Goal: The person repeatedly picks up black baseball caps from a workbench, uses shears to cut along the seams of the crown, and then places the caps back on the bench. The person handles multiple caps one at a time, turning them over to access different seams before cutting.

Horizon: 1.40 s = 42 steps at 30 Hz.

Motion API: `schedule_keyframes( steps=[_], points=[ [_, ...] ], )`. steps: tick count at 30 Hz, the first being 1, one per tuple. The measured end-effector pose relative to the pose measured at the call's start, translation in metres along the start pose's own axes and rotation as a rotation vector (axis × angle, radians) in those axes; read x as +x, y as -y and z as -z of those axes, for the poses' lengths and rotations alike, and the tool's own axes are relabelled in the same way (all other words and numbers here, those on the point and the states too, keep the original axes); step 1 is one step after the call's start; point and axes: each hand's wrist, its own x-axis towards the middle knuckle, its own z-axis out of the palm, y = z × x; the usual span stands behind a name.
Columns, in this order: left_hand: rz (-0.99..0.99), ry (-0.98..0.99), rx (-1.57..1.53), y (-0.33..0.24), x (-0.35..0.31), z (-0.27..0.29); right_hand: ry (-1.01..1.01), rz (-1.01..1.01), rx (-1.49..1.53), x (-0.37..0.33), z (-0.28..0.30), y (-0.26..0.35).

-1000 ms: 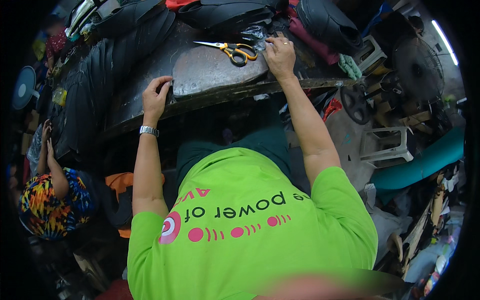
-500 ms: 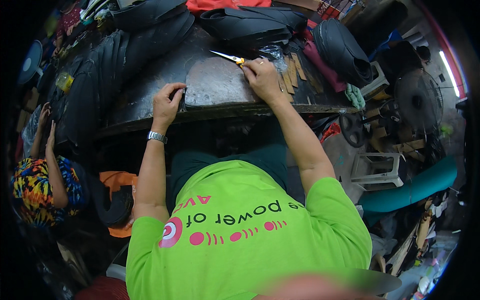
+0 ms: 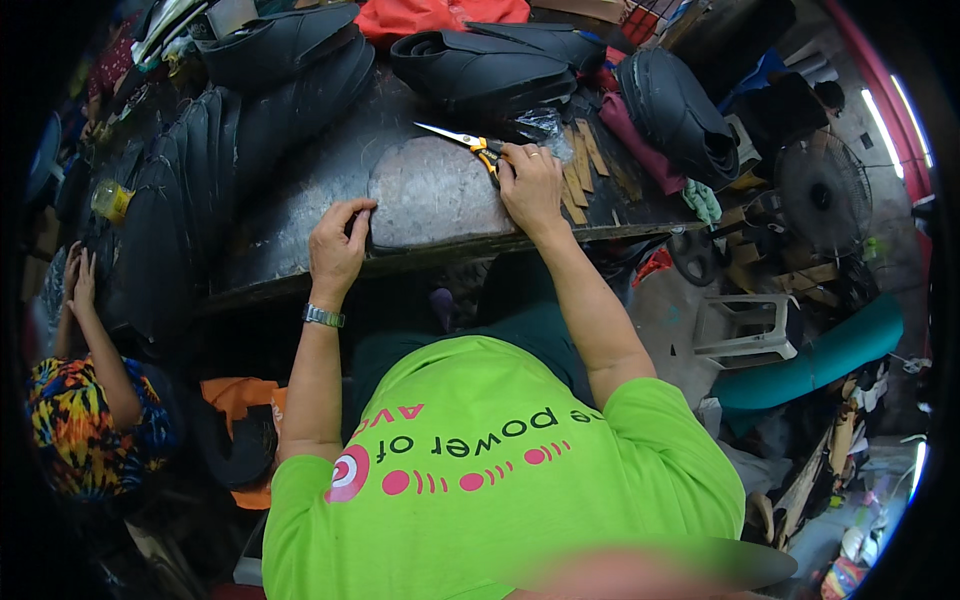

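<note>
My left hand hovers over the table's near edge with thumb and forefinger drawn together. Anything between those fingertips is too small to make out. A pair of scissors with yellow-and-black handles points away to the left, blades nearly closed. My right hand has its curled fingers at the handles, which they partly hide. Between my hands lies a worn, greyish rounded patch on the dark table.
Rolled black sheets and a stack of black curved pieces line the table's back and left. Thin brown strips lie right of my right hand. Another person's hands are at the far left. A white stool stands at right.
The view has shifted slightly. More of the scissors' handles shows beside my right fingers, and the scissors have turned a little. My left hand keeps its pinch near the patch.
</note>
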Motion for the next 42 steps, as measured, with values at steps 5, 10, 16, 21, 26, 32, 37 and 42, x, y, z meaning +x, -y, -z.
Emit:
schedule_keyframes(
  steps=[5,10,16,21,26,32,37,42],
  points=[
    [0.066,0.005,-0.169,0.0,0.007,0.002,0.091,-0.004,-0.025,0.002,0.006,0.0],
    [-0.039,0.023,-0.258,-0.018,0.047,0.008,0.175,-0.112,-0.034,0.003,0.016,0.0],
    [-0.419,0.028,0.02,-0.039,0.126,-0.008,0.253,-0.119,-0.057,0.009,0.02,-0.001],
    [-0.405,0.092,0.299,-0.033,0.179,-0.034,0.219,-0.071,-0.097,0.003,0.017,-0.001],
    [-0.41,0.186,0.454,-0.033,0.192,-0.035,0.197,-0.045,-0.131,0.0,0.011,-0.004],
    [-0.668,-0.113,0.668,-0.038,0.206,0.059,0.245,-0.052,-0.065,0.003,0.02,-0.007],
    [-0.265,-0.111,1.101,-0.019,0.233,0.153,0.303,-0.049,-0.076,0.01,0.024,-0.004],
    [-0.221,0.05,0.781,-0.014,0.242,0.174,0.301,-0.02,-0.037,0.013,0.026,-0.004]
  ],
)
